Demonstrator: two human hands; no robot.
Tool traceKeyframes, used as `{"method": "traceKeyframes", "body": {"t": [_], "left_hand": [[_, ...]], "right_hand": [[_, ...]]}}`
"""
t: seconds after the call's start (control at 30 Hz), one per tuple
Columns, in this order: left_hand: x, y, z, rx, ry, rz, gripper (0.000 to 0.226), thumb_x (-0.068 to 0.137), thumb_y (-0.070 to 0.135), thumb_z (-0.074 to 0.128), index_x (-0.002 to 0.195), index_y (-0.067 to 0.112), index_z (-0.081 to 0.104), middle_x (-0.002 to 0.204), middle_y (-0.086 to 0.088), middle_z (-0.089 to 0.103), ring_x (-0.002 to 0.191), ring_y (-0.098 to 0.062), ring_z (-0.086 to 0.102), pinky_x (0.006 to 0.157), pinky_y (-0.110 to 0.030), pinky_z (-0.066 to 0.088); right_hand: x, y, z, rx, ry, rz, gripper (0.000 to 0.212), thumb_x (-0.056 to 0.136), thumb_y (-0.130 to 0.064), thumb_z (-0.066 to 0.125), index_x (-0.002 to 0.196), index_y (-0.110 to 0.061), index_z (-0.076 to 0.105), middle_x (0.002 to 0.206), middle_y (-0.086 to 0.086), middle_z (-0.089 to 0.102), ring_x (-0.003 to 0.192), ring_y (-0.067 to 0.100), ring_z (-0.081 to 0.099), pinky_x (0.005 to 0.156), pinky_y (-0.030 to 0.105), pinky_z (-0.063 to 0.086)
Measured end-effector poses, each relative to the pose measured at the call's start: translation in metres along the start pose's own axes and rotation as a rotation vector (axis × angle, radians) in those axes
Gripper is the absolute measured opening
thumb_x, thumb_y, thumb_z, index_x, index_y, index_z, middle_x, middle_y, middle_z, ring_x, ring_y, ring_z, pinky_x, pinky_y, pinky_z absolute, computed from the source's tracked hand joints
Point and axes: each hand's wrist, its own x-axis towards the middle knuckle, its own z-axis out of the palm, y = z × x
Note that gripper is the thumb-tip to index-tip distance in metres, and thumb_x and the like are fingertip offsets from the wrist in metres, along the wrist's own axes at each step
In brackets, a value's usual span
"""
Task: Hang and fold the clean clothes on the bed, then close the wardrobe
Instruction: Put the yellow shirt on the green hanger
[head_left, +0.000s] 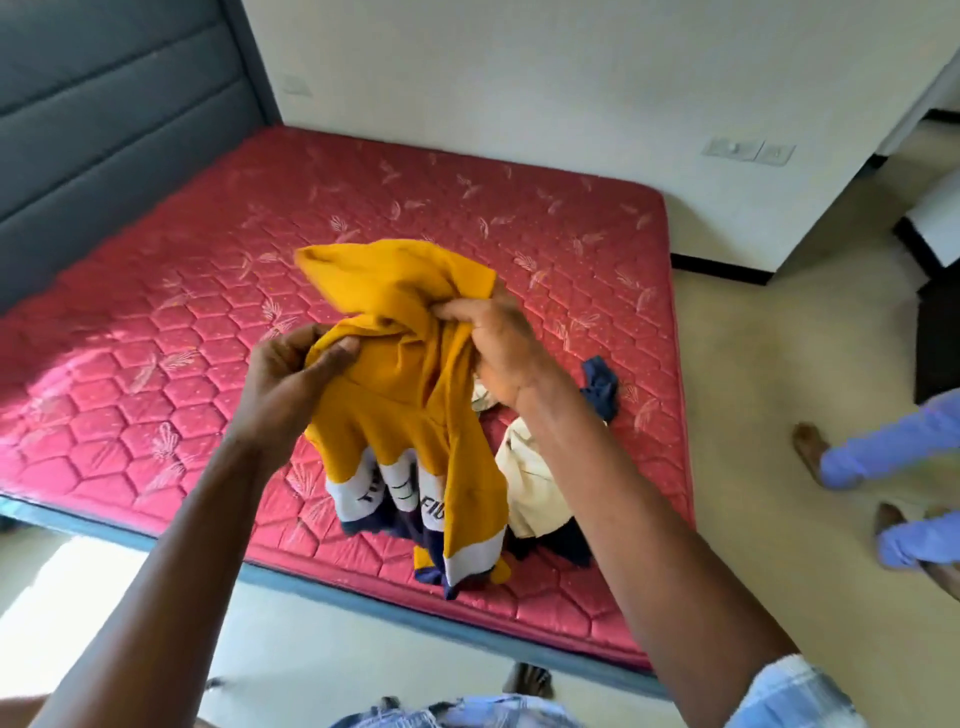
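Shirt: the yellow shirt (410, 395) is lifted over the near half of the mattress (208, 322), bunched at the top. Its white and navy lower end trails down onto the mattress close to the near edge.
Long axis: it runs from your hands down towards the near edge, so the shirt hangs lengthwise and is not spread flat.
Left hand: your left hand (291, 374) grips the shirt's left side, fingers curled into the cloth.
Right hand: your right hand (498, 343) pinches a fold at the top right, a little farther across the mattress than the left.
Which hand is nearer: neither needs to reach, since both are on the upper part with bunched cloth between them.
What the next move turns on: probably drawing the hands apart along the top edge so the shirt opens and hangs straight.
Risk: the trailing end could drag on the pile beside it.
Pile: a cream garment (530, 478) and a navy garment (600, 387) lie on the mattress near its right edge, just right of the shirt, not yet folded.
Beyond the mattress: someone's legs in blue trousers (883, 452) stand on the floor off its right side.
Wardrobe: you cannot tell from here which piece it is.
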Motion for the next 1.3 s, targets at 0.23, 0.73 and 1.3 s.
{"method": "traceKeyframes", "body": {"t": [0.23,0.73,1.3], "left_hand": [[-0.023,0.017,-0.064,0.092,0.007,0.065,0.061,0.087,0.054,0.076,0.093,-0.006,0.063,0.082,-0.025,0.059,0.076,-0.03,0.052,0.066,-0.055,0.044],[-0.039,-0.003,-0.105,0.55,-0.178,0.143,0.042,0.09,0.062,0.063,0.075,0.023,0.063,0.058,0.012,0.04,0.052,-0.007,0.034,0.048,-0.032,0.028],[-0.07,-0.023,0.133,0.371,-1.175,-0.203,0.045,0.095,0.05,0.068,0.092,0.005,0.068,0.082,0.003,0.065,0.074,-0.012,0.059,0.077,-0.04,0.054]], "right_hand": [[-0.033,0.04,0.001,0.118,0.237,0.049,0.031,0.11,-0.016,0.042,0.137,-0.018,0.058,0.129,0.006,0.071,0.116,0.027,0.068,0.089,0.045,0.057],[-0.074,0.062,0.045,0.053,0.292,-0.03,0.045,0.092,-0.002,0.068,0.136,-0.005,0.059,0.126,0.017,0.071,0.119,0.04,0.066,0.098,0.055,0.056],[-0.074,-0.076,-0.169,-0.42,1.145,-0.619,0.044,0.067,0.004,0.042,0.096,-0.012,0.071,0.09,0.002,0.068,0.075,0.003,0.061,0.076,0.031,0.057]]}}
